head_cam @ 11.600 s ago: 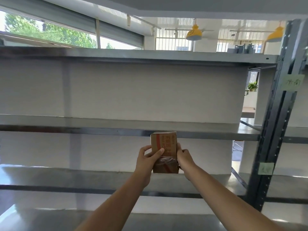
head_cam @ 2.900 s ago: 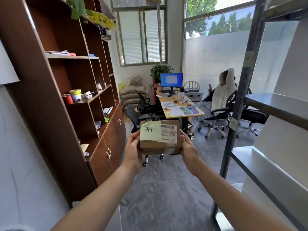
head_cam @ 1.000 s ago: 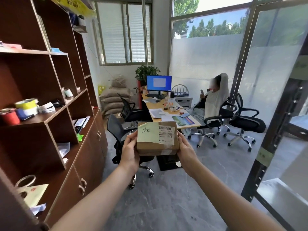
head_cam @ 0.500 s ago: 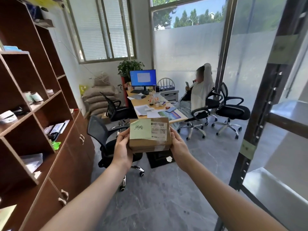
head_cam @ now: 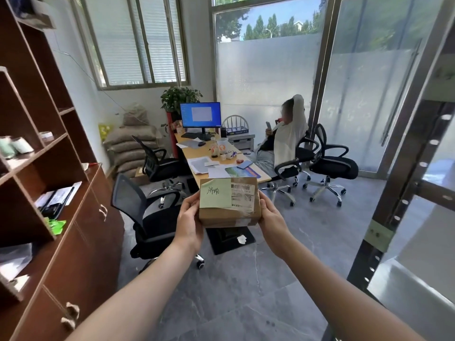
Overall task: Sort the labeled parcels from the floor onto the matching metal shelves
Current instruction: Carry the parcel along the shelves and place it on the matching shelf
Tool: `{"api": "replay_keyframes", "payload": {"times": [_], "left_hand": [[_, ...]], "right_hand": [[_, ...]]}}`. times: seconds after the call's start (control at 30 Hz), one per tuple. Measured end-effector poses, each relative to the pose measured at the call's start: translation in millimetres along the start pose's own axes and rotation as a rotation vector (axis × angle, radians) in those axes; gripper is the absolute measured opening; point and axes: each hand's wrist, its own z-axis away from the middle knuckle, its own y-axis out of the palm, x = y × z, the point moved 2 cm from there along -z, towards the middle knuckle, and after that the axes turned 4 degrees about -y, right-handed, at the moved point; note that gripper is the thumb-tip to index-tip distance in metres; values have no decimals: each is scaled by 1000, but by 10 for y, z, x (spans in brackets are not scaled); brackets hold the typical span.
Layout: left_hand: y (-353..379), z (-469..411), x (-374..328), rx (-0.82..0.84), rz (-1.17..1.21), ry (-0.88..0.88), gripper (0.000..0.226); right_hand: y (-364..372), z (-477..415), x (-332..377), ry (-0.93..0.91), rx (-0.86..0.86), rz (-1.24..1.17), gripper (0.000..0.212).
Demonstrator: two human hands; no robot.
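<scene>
I hold a small brown cardboard parcel (head_cam: 230,214) out in front of me at chest height, gripped from both sides. A green sticky note (head_cam: 215,193) with handwritten characters covers its top left, and a white barcode label sits beside it. My left hand (head_cam: 188,223) clasps the parcel's left end and my right hand (head_cam: 272,216) its right end. The metal shelving's dark upright post (head_cam: 403,183) rises at the right edge, with a green tag (head_cam: 376,235) stuck on it and a grey shelf board (head_cam: 416,291) low at the right.
A brown wooden cabinet (head_cam: 61,230) with open shelves fills the left side. Ahead stand a black office chair (head_cam: 147,217), a desk (head_cam: 221,166) with a monitor, and a seated person (head_cam: 285,141) on a chair. Grey tiled floor (head_cam: 236,291) lies below my arms.
My view has swung right and moved forward along the cabinet; the metal post has come closer at the right. The parcel stays held in both hands the same way.
</scene>
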Motion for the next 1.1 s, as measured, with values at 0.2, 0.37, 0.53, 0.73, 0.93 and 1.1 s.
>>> {"api": "replay_keyframes", "payload": {"times": [0.2, 0.37, 0.53, 0.73, 0.93, 1.1], "left_hand": [[14, -469, -104, 68, -5, -40, 24], [71, -815, -165, 139, -34, -78, 25], [153, -1088, -162, 260, -46, -124, 32], [291, -1338, 26, 381, -54, -197, 36], [567, -1387, 287, 514, -97, -226, 39], [818, -1243, 505, 626, -139, -277, 40]], "right_hand": [[75, -308, -56, -14, -61, 18, 39], [144, -465, -83, -53, -175, 50, 39], [113, -575, -117, -93, -294, 53, 44], [40, -513, -24, -106, -381, 89, 39], [-149, -279, 112, -137, -497, 145, 37], [-372, -15, 169, -143, -623, 184, 35]]}}
